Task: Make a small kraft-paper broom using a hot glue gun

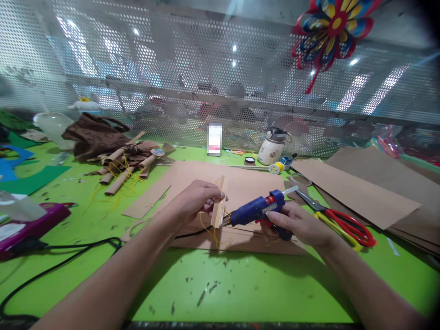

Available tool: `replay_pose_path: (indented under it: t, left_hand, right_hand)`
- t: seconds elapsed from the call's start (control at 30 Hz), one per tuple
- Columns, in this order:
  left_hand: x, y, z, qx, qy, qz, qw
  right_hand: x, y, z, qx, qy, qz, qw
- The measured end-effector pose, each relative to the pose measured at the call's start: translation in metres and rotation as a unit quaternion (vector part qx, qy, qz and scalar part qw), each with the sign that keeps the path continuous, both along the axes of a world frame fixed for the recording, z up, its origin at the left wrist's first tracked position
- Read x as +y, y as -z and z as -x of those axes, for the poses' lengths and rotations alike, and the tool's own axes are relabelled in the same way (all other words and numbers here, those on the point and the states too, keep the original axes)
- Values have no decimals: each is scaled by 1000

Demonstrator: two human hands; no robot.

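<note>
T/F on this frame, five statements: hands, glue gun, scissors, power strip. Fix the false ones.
1. The right hand holds the blue glue gun. True.
2. The left hand is empty. False: the left hand holds a brown paper piece.
3. The red-handled scissors are in the right hand. False: they lie on the table.
4. The nozzle is close to the paper piece. True.
5. The purple power strip is at the left edge. True.

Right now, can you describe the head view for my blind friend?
The right hand holds a blue hot glue gun, its nozzle at a brown paper strip in the left hand, above a brown sheet on a green table.
</note>
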State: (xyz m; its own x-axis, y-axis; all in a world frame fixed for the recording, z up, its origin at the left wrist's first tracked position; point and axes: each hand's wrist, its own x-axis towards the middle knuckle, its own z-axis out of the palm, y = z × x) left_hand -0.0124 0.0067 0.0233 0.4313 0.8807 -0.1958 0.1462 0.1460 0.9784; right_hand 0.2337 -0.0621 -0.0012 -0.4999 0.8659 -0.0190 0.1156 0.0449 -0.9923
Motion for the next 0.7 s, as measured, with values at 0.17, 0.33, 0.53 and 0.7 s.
replay_pose_path:
  t: [0.17, 0.33, 0.53, 0.7]
  left_hand:
    - [-1, 1, 0, 5, -1, -15, 1000]
    - [-2, 0, -1, 11, 8, -25, 1000]
    - [-3, -2, -1, 11, 1, -17, 1000]
    - [-1, 0, 0, 18, 3, -16, 1000]
  right_hand:
    - [3, 2, 0, 33, 36, -8, 999]
    - [4, 1, 5, 22, 77, -9, 997]
    - [3, 1, 3, -8, 40, 8, 999]
    - [1, -1, 3, -18, 11, 2, 1000]
